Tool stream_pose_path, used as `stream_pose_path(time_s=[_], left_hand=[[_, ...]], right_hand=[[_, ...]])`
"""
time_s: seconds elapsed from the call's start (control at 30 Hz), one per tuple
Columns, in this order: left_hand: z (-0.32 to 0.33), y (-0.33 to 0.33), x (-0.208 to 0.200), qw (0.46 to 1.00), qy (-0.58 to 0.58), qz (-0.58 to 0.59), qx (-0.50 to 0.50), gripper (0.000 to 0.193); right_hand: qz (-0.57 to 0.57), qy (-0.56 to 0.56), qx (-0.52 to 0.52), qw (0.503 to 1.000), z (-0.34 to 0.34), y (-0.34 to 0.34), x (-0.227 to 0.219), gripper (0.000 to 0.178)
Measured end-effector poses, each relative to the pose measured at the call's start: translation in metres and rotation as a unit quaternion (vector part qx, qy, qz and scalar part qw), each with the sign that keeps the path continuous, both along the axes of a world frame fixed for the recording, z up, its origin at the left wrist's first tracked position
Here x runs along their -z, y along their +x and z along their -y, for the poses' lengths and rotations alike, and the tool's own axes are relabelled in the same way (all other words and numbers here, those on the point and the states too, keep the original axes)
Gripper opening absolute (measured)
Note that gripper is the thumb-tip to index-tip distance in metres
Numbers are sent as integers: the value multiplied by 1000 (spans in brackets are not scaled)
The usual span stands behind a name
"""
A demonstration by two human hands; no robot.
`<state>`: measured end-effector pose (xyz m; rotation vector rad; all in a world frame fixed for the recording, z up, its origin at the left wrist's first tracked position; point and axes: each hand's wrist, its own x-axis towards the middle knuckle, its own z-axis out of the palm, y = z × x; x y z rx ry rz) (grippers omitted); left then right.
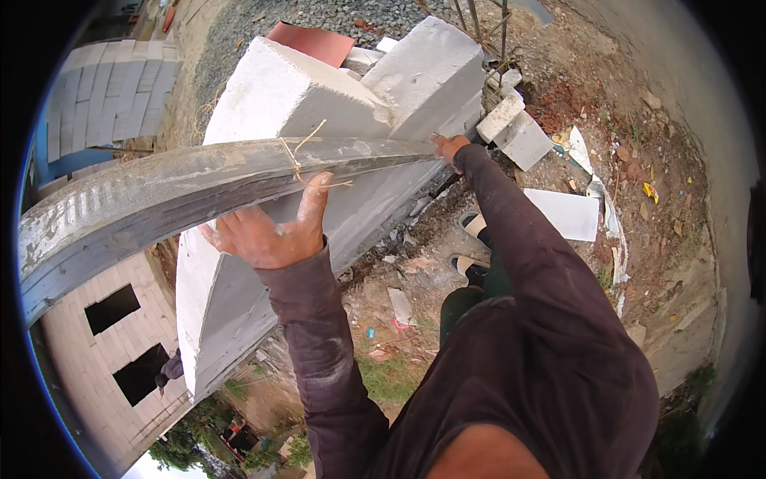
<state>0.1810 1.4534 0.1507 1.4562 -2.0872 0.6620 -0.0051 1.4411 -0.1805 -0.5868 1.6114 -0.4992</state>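
Note:
A long grey beam runs from the left rim across the front of a white block wall, and a thin tan tie is wrapped round it. My left hand grips it from below, thumb raised against its near face and the other fingers partly hidden behind it. At its right, narrower end, my right hand is closed on it beside the wall. Part of that hand's grip is hidden. Two big pale blocks stand on top of the wall.
Broken white blocks, a white panel and rubble lie on the dirt to the right. Gravel and a red sheet are behind the wall. Another person is near a block building at lower left. My sandalled feet are below.

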Motion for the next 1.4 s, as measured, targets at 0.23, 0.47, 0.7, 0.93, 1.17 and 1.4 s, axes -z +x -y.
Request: stream_pose_path(time_s=[0.23,0.47,0.7,0.93,1.17,1.4], left_hand=[[9,5,0,998,-28,11,59,70],[3,6,0,998,-13,27,49,86],[4,-4,-2,999,-26,0,45,70],[9,6,3,998,-33,21,38,86],[5,3,0,998,-8,-7,66,80],[3,1,-1,999,-33,16,36,79]], right_hand=[[-89,-224,107,965,-26,27,11,47],[29,-187,118,975,-70,21,32,41],[-54,-84,13,995,-19,1,24,38],[-178,-247,45,951,-52,25,6,49],[-57,-140,63,986,-157,17,3,40],[-65,-216,21,974,-88,-20,17,52]])
